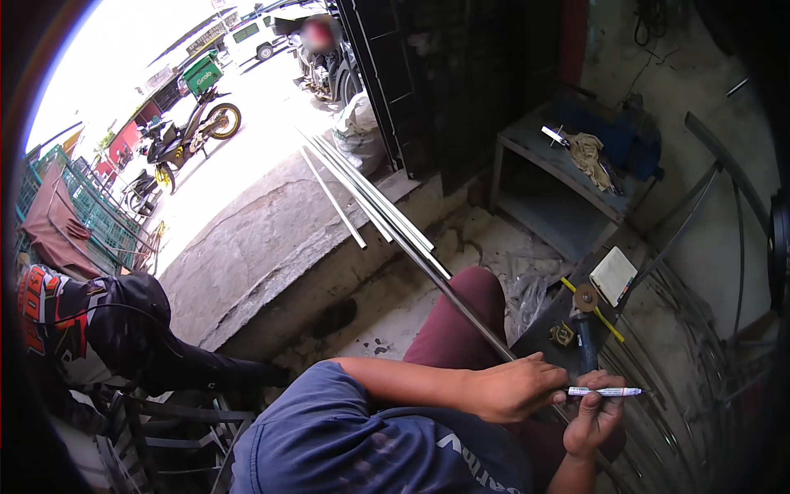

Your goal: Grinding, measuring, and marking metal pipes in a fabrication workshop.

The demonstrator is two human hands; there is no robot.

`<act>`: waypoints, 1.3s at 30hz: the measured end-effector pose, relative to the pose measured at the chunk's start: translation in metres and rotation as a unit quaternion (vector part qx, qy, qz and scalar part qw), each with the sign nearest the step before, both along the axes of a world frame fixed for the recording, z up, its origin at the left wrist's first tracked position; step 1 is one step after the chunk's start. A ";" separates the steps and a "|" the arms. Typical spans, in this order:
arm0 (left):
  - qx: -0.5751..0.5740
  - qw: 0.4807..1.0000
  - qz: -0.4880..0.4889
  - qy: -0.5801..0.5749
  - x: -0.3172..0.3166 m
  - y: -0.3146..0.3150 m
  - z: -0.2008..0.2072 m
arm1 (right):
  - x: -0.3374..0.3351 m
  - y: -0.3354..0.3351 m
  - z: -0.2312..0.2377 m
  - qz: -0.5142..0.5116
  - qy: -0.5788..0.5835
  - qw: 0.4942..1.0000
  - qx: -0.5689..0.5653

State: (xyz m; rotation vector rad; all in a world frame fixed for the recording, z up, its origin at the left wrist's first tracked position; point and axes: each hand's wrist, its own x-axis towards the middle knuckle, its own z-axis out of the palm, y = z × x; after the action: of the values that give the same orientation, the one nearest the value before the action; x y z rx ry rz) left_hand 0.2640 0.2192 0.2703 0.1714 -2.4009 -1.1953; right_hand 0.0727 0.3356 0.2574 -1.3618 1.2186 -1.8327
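Above the maroon-clad legs (440, 329), a white marker (605, 392) is gripped between thumb and fingers of the right hand (597, 416). Left hand (514, 389) is placed at the marker's left end, fingers curled closed; exactly what is held cannot be told. Long metal tube (477, 321) is slanted past the knee toward both hands. Angle grinder (586, 342) and white pad (614, 276) are seen ahead-right; pale tubes (403, 220) are laid across the concrete ledge (247, 230).
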 end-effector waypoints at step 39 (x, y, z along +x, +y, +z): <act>-0.051 0.969 0.161 -0.180 0.057 -0.027 -0.041 | -0.101 -0.147 -0.216 0.033 0.755 0.585 0.295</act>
State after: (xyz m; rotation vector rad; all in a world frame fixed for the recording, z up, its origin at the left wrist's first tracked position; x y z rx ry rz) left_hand 0.3211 0.1918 0.2293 0.7721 -2.5974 -0.9503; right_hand -0.0284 0.1882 0.0411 -2.3544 2.0729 0.3977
